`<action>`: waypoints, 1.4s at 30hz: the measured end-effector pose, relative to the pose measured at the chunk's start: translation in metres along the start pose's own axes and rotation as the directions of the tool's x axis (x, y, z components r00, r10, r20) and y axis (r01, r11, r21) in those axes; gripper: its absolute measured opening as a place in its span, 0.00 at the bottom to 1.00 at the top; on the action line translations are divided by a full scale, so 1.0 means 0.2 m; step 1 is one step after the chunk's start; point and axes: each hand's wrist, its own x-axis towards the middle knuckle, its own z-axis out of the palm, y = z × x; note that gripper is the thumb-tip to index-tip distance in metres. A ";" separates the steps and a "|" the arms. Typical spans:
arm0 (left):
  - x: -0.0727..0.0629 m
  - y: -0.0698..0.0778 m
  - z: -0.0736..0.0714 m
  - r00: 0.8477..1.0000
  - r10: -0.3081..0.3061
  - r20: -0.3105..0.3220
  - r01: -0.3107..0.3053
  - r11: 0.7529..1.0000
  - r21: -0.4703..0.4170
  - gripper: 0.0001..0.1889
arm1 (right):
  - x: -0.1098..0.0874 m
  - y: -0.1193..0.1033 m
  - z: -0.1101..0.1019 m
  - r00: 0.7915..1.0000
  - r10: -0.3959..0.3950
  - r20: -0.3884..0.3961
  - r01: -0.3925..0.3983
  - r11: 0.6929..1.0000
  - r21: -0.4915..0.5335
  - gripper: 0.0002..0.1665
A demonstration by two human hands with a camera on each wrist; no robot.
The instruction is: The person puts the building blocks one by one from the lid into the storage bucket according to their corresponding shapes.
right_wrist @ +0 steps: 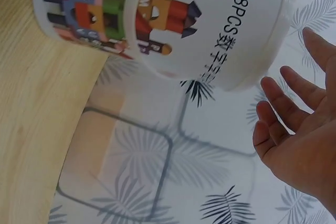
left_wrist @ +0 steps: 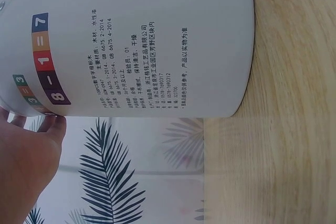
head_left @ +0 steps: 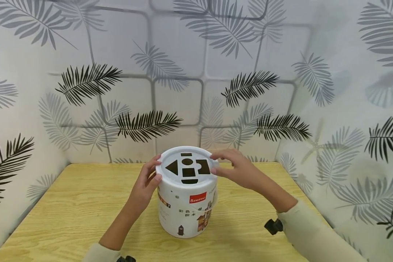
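A white cylindrical block bucket [head_left: 183, 214] stands upright on the table, with printed pictures and a red label on its side. Its white lid [head_left: 163, 158] is on top, with a triangle, a circle and several other cut-out holes. My left hand [head_left: 144, 178] grips the lid's left rim, thumb towards me and fingers farther back. In the left wrist view, bent fingers of the left hand [left_wrist: 31, 156] meet the bucket's upper side. At the right rim, my right hand [head_left: 237, 169] has thumb and forefinger spread at the edge. The right wrist view shows its other fingers [right_wrist: 281, 103] loose, off the wall.
The wooden table [head_left: 85, 203] lies under the bucket. A pale wall with leaf-patterned covering [head_left: 183, 98] rises behind and on both sides. A clear handle [right_wrist: 134, 24] hangs across the bucket's side. Dark wrist-mounted pieces [head_left: 273, 226] sit at the sleeves.
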 end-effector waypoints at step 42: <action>0.01 0.02 0.01 1.000 -0.005 0.001 0.005 1.000 -0.012 0.21 | -1.16 0.89 -0.11 0.863 0.450 0.230 -0.474 0.879 0.060 0.27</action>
